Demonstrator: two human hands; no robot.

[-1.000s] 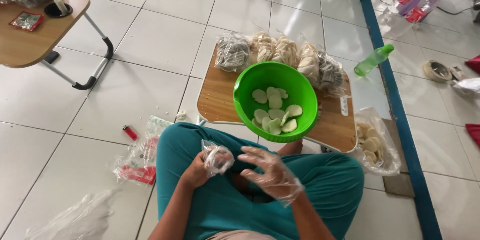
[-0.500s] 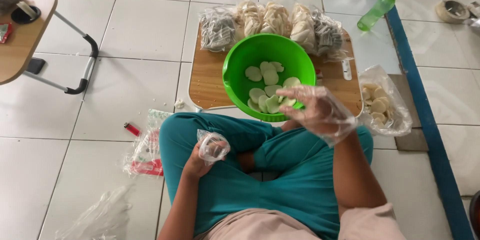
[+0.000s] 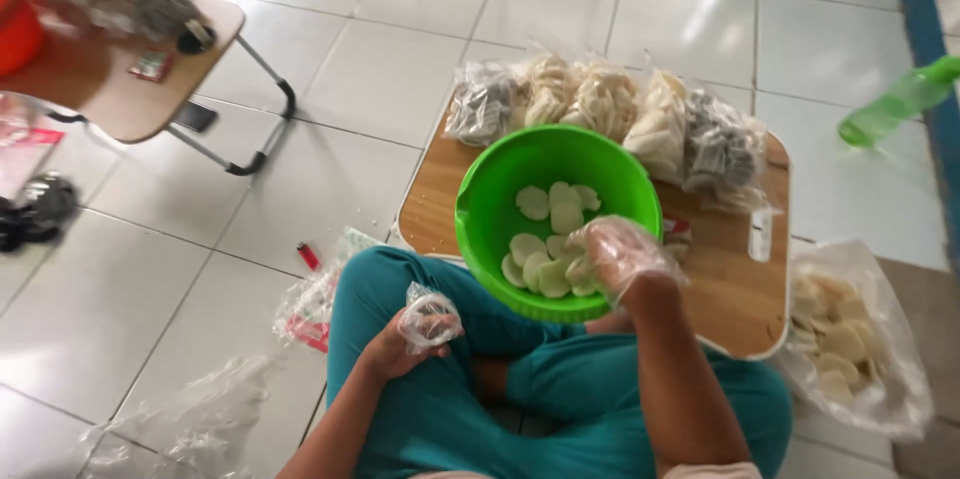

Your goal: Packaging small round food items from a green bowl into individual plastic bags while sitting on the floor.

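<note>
Right now the right hand [image 3: 615,257], gloved in clear plastic, reaches down into the green bowl [image 3: 500,189], fingers curled over the pale round chips [image 3: 548,269] at its near side. Left of the bowl, over the knee, the left hand [image 3: 395,344] clutches a small clear bag [image 3: 428,317], well apart from the chips.

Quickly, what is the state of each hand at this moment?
Left hand: closed, holding a small clear plastic bag.
Right hand: gloved, inside the green bowl, fingers curled over the pale chips; grip cannot be told.
</note>
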